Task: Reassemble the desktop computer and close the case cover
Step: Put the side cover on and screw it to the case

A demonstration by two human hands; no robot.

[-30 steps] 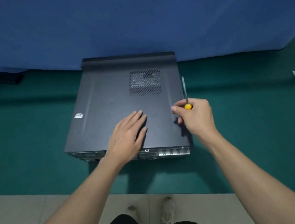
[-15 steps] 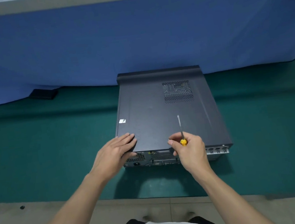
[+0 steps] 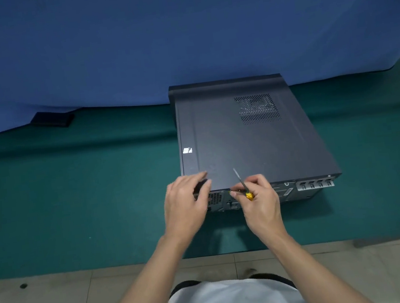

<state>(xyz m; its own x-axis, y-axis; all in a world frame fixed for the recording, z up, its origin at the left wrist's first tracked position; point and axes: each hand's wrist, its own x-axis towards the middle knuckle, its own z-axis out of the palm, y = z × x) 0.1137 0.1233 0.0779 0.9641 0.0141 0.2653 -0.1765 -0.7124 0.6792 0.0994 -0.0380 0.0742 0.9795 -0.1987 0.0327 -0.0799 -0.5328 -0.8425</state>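
Fingers (image 3: 260, 181) of the right hand (image 3: 261, 204) are curled around the yellow plastic handle of a thin steel screwdriver (image 3: 243, 185). Its shaft points up and away over the case, while thumb and forefinger reach to the near upper edge; whether they pinch a screw there is too small to tell. Just beside it, the left hand (image 3: 185, 203), somewhat blurred, rests with loose, nearly straight fingers on the near left corner of the flat dark grey metal cover (image 3: 232, 152) and holds nothing. Below both hands is the rear face (image 3: 297, 193) of the dark grey desktop computer case (image 3: 226, 84), which lies on a green felt-like surface (image 3: 85, 190) with the cover already on top. Farther away the cover shows a small white sticker (image 3: 187, 150) and a perforated vent grille (image 3: 258, 109); a blue cloth backdrop (image 3: 178, 28) hangs behind. I judge the step to be fastening the cover at the rear edge. To do it well, the left hand should press the cover fully home, the screw should be started by the fingers, and the screwdriver must then be reversed and held straight. Compared with one second ago, the left hand has left the middle of the cover for the corner, and the right hand has come from the right side of the case to the rear edge.
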